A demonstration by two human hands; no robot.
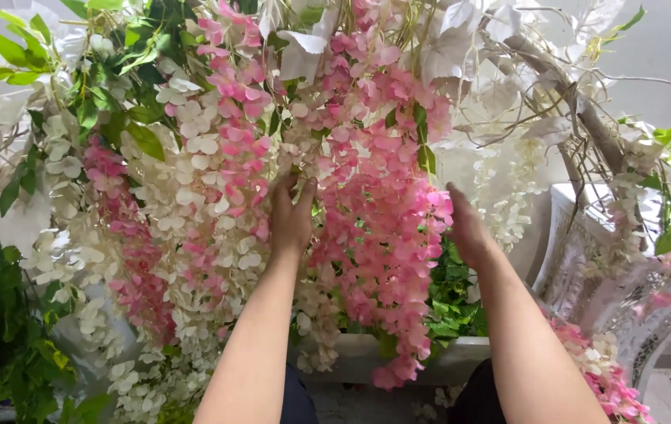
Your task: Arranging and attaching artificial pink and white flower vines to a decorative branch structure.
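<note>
Head view: left hand (291, 216) and right hand (465, 228), fingers loosely spread, part soft drooping pink flower strands (383, 220).

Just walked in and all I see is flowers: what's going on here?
A person reaches both bare hands up into hanging wisteria-style garlands. The left hand touches the strands between a cream cluster and a pink cluster. The right hand rests against the pink cluster's other side. A bare branch crosses above right.

A pale grey wall (665, 47) fills the upper right in soft, even daylight. Below it stands a white carved stone ledge (587, 228). A grey stone trough (367, 357) sits low at centre, above a speckled floor (669, 396).
</note>
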